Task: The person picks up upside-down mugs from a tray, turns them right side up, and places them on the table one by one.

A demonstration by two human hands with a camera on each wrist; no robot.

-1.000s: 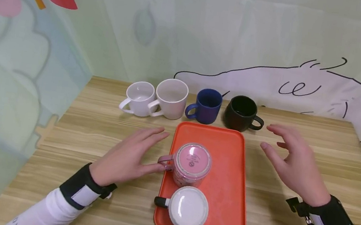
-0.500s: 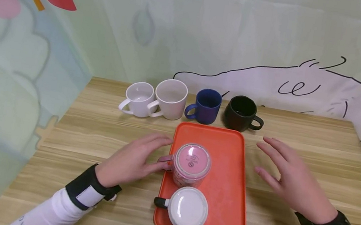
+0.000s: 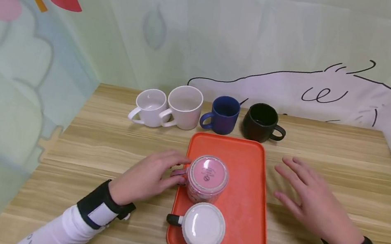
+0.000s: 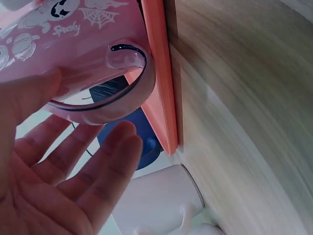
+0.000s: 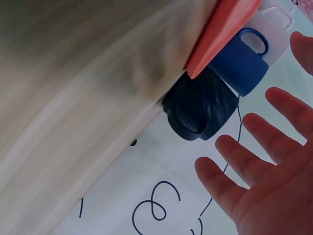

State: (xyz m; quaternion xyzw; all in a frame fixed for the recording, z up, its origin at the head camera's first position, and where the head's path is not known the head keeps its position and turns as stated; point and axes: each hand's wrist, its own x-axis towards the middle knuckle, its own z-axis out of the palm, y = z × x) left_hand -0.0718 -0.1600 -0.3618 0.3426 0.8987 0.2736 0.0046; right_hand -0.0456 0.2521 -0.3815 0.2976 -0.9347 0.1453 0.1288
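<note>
- White sleeves and black wristbands frame the foreground of a wood-grain table.
- An upturned mug with a white base sits at the near end of an orange-red tray, its black handle pointing left.
- At right, the person's right hand is spread wide beside the tray, fingers apart, holding nothing.
- At left, the left hand reaches the handle of a pink mug, thumb and loosely extended fingers parted on either side of it; whether they touch it cannot be told.
- The pink mug, printed in white with a spider web, stands upside down on the tray's left half, just beyond the white-based one.
- Behind the tray, four upright mugs line up from left: a small white mug, a larger white mug, a blue mug and a black mug.
- A pale printed backdrop rises behind them.
</note>
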